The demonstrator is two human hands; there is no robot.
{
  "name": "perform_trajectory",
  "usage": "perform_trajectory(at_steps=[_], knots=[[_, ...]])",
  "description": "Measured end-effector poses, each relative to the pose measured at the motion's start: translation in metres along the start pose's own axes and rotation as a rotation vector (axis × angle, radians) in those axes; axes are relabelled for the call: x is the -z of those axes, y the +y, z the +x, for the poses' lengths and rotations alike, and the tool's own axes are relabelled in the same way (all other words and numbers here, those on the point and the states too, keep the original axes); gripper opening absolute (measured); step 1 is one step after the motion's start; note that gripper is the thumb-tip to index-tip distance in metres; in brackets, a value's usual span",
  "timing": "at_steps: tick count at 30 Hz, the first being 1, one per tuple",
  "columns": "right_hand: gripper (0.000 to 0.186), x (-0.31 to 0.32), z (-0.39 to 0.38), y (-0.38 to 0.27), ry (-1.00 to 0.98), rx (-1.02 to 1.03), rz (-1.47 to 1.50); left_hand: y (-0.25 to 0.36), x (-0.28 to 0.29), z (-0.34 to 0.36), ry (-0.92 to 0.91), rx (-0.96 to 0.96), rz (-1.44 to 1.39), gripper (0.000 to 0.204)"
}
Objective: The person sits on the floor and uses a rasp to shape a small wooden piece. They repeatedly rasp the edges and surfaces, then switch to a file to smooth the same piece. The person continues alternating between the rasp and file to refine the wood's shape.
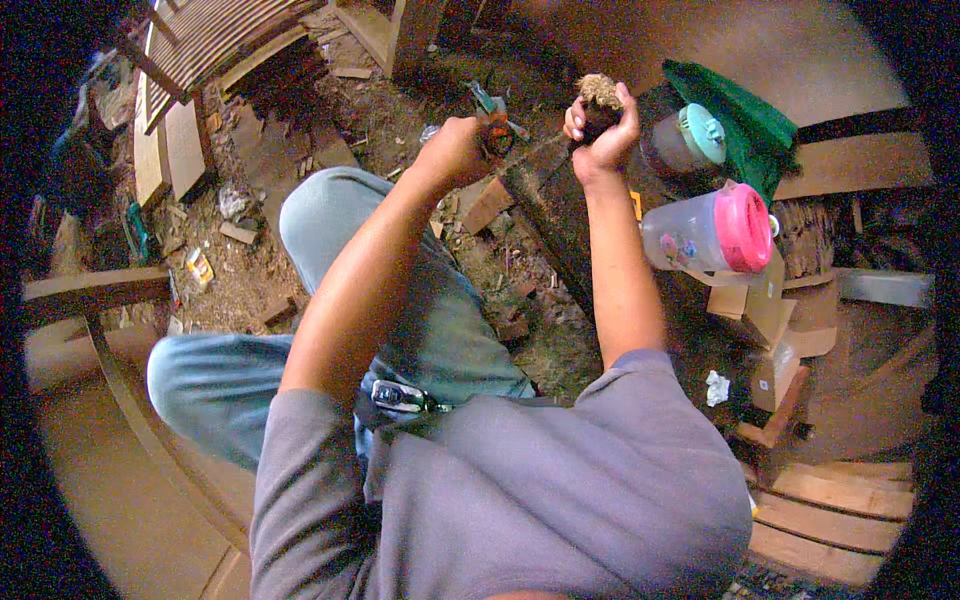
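Note:
My left hand (459,148) is closed at the upper middle, beside an orange-and-dark object (498,131) with teal and grey pieces just beyond it; I cannot make out which part it grips. My right hand (602,135), a little to the right, is wrapped round a dark object with a rough, tan, bristly top (600,90). Under and around the right hand is a dark low board (540,190), with a lidded dark jug (685,140) to its right and a clear jug with a pink lid (708,232) nearer me.
Wood offcuts (185,150) and litter cover the dirt floor at the left. A slatted wooden piece (215,40) is at upper left, a green sheet (755,140) and cardboard boxes (750,305) at right, stacked planks (830,515) at lower right. My bent jean-clad legs lie below my left arm.

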State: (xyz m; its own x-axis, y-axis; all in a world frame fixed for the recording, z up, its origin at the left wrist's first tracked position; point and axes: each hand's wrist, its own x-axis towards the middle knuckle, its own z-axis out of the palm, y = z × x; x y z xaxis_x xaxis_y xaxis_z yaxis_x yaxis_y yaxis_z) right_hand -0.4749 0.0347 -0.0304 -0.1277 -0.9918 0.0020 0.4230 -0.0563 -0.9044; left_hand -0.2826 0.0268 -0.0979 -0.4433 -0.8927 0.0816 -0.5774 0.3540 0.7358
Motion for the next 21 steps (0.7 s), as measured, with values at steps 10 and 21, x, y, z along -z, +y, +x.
perform_trajectory(at_steps=[10, 21], knots=[[0.043, -0.018, -0.003, 0.014, 0.053, 0.095, -0.028, -0.016, -0.031, 0.016, -0.105, 0.02, 0.056, 0.026], [0.039, -0.029, -0.008, 0.031, 0.132, 0.14, -0.005, -0.028, -0.061, 0.03, -0.114, -0.031, 0.109, 0.022]])
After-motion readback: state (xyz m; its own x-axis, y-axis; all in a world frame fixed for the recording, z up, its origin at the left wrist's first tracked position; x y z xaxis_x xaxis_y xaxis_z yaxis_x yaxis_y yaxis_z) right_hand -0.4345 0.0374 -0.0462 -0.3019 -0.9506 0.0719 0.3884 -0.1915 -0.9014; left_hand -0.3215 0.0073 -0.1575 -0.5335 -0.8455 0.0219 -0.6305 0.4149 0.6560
